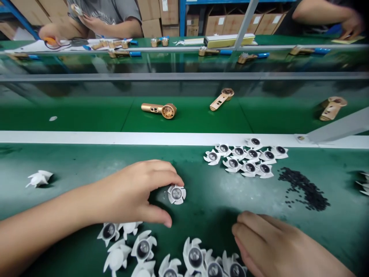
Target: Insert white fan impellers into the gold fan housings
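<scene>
My left hand [135, 191] spread over a small white plastic impeller with a dark round centre [177, 194], fingertips at its edge, thumb apart below it, not clamped. More white impellers [143, 248] lay heaped near me. My right hand [266, 242] sat with fingers together; I cannot tell whether it held anything. Tiny black discs [302, 188] lay scattered further right.

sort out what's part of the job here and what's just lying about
In hand: left hand with fingertips at a white fan impeller; right hand beside a heap of impellers.
Lying about: arranged impellers; black discs; gold housings.
</scene>
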`<state>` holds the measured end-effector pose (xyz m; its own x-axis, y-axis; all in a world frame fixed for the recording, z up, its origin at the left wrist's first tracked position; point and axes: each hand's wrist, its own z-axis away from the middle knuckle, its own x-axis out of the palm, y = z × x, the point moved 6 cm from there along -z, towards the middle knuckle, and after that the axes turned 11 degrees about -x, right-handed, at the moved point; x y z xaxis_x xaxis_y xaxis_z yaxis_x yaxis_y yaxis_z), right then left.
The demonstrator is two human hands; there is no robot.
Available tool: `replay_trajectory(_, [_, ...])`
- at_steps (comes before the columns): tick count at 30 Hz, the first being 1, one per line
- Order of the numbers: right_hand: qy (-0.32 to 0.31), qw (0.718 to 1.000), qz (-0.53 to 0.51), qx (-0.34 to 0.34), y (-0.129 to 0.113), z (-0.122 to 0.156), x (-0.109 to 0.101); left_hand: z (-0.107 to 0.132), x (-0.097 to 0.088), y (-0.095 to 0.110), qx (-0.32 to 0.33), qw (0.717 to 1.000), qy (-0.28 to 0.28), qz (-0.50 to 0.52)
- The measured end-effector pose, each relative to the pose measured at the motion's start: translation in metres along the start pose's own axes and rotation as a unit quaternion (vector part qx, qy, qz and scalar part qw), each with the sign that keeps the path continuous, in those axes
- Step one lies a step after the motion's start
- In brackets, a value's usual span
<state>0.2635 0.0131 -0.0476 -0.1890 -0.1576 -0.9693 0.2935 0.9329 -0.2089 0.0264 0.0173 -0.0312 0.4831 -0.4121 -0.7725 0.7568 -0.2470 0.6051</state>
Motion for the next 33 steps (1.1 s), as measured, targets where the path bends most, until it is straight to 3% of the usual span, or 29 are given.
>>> replay_trajectory(3, [-0.058, 0.998, -0.025, 0.000, 0.004, -0.001, 0.006, 0.001, -0.001, -0.007, -0.034, 0.999, 0.009, 0.013])
replay_trajectory(5, [-0.052, 0.994, -0.084, 0.036, 0.011, -0.009, 0.001, -0.002, -0.001, -0.007, -0.046, 0.998, 0.016, 0.037])
replay_trajectory(10, [0.108, 0.946, -0.281, 0.119, 0.015, -0.042, -0.027, -0.012, 0.004, 0.010, -0.043, 0.995, 0.040, 0.079])
replay_trajectory(14, [0.155, 0.909, -0.361, 0.138, 0.007, -0.058, -0.027, -0.012, 0.018, 0.029, -0.068, 0.982, 0.016, 0.178])
replay_trajectory(16, [0.159, 0.899, -0.387, 0.128, 0.003, -0.060, -0.025, -0.012, 0.024, 0.036, -0.096, 0.959, 0.003, 0.265])
replay_trajectory(21, [0.136, 0.882, -0.429, 0.139, 0.000, -0.058, -0.019, -0.012, 0.037, 0.039, -0.157, 0.868, -0.061, 0.467])
replay_trajectory(27, [0.138, 0.872, -0.445, 0.153, 0.000, -0.053, -0.013, -0.011, 0.044, 0.033, -0.183, 0.788, -0.100, 0.579])
replay_trajectory(33, [0.142, 0.885, -0.416, 0.155, 0.002, -0.054, -0.015, -0.010, 0.050, 0.030, -0.184, 0.736, -0.124, 0.640])
